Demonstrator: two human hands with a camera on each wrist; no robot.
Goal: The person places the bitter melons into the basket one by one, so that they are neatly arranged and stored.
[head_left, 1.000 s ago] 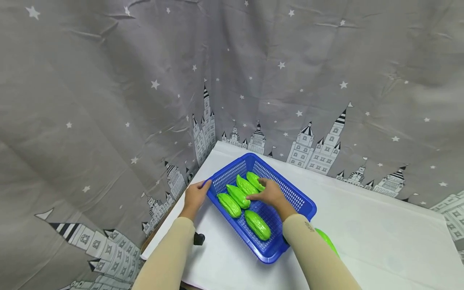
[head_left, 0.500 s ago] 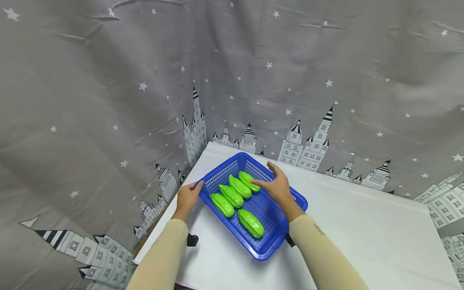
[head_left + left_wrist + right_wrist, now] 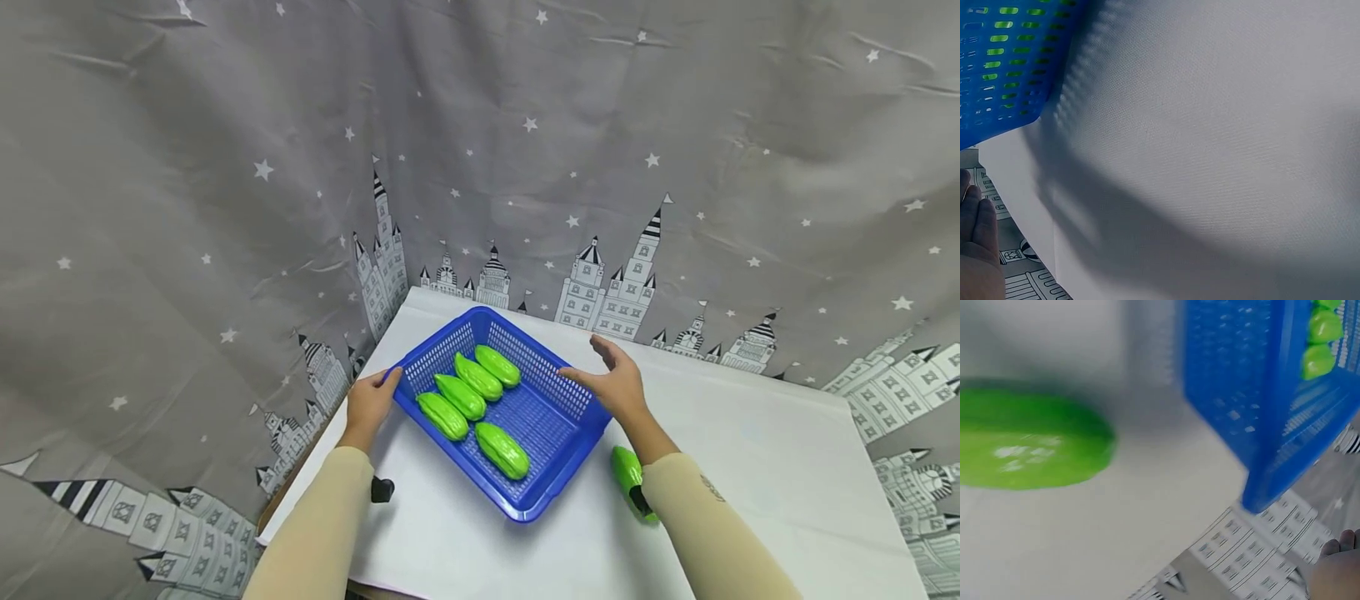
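Note:
A blue plastic basket (image 3: 542, 429) with slotted walls stands on the white table, turned cornerwise in the head view. Several glossy green, ribbed oblong gourds (image 3: 502, 451) lie inside, most in a row toward the left, one nearer the front. My left hand (image 3: 369, 408) holds the basket's left corner, thumb over the rim; its fingers show below the basket in the left wrist view. Over the right rim, my right hand (image 3: 621, 387) is spread, thumb and fingers apart, holding nothing. Outside the basket to the right, another green gourd (image 3: 623, 468) lies on the table, partly covered by my right forearm.
The white table (image 3: 757, 467) extends to the right of the basket. Behind it and on the left hangs a grey curtain (image 3: 487, 125) printed with stars and castles. Black wrist camera parts (image 3: 382, 489) show by the left sleeve.
My right hand has left the gourds inside the basket and moved right, out over the rim. The left hand stays at its corner. The view has shifted right, showing more of the loose gourd.

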